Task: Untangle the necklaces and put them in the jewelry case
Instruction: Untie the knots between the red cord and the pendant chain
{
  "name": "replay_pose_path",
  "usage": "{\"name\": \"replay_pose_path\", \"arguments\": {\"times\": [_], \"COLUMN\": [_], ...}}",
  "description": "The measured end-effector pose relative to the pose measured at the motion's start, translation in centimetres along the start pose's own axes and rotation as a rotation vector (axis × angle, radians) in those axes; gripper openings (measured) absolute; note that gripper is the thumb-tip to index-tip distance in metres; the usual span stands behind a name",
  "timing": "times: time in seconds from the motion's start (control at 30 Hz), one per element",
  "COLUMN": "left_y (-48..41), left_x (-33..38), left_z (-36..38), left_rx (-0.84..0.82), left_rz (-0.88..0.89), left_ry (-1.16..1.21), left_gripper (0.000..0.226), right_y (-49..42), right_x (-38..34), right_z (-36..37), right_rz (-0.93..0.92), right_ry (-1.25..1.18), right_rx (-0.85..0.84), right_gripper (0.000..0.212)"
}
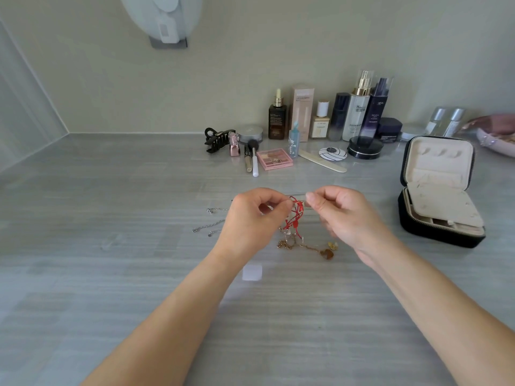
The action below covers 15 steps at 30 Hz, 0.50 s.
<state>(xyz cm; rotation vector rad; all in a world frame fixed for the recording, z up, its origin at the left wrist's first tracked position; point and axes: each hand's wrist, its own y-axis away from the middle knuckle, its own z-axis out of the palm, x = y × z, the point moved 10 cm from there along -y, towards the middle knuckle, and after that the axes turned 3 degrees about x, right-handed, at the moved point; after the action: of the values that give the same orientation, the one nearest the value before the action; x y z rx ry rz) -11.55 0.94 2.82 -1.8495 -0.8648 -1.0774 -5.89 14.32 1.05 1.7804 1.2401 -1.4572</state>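
Above the middle of the bench (pixel 111 246) the left grip (pixel 250 215) and right grip (pixel 342 215) are side by side, both pinching the cord (pixel 295 215) that hangs between them. One chain (pixel 209 225) lies on the bench left of the left grip; a second chain (pixel 303 246) lies under the cord, nearer the person. Right of the right grip stands the case (pixel 418 227), open, its lid (pixel 437 160) upright behind the tray. Behind the grips, bottles (pixel 356 112) line the wall. Before the bottles, left to right, lie a clip (pixel 216 139), brush (pixel 254 160), palette (pixel 274 158), file (pixel 322 161) and jar (pixel 365 147).
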Motion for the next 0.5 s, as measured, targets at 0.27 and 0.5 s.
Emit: {"name": "replay_pose_path", "arguments": {"times": [0.27,0.5], "left_y": [0.0,-0.2], "left_x": [-0.3,-0.6], "left_z": [0.2,-0.2], "left_rx": [-0.010,0.014], "left_rz": [-0.030,-0.058], "left_ry": [0.032,0.042], "left_gripper": [0.021,0.021], "right_y": [0.5,0.0], "right_x": [-1.2,-0.6], "right_z": [0.7,0.4], "right_rz": [-0.119,-0.138], "right_ry": [0.050,0.088], "right_rx": [-0.045,0.013], "right_gripper": [0.007,0.015]}}
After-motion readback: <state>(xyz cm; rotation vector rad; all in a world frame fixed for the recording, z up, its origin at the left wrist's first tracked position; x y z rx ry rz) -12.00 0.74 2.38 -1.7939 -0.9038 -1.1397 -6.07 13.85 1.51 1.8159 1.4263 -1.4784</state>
